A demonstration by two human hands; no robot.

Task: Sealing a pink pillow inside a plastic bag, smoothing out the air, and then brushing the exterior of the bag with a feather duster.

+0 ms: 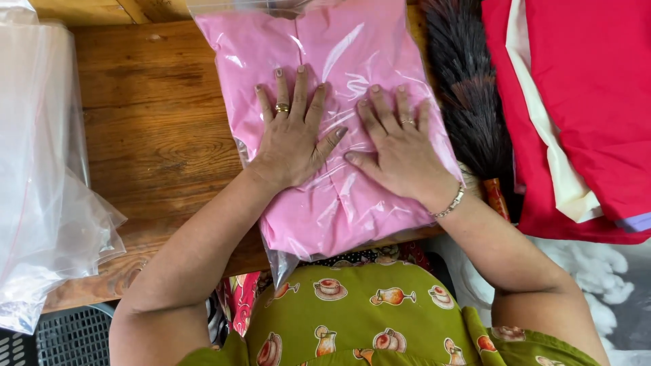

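A folded pink cloth sealed in a clear plastic bag [319, 203] is laid at the wooden counter's [149, 135] near edge, pressed flat beneath the left hand [291, 139] and right hand [400, 149], each grip released, fingers spread.

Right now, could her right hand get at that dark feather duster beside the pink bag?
Probably yes. The right hand lies flat on the bagged pink cloth, and the feather duster lies just beside it on the wooden table, with nothing between.
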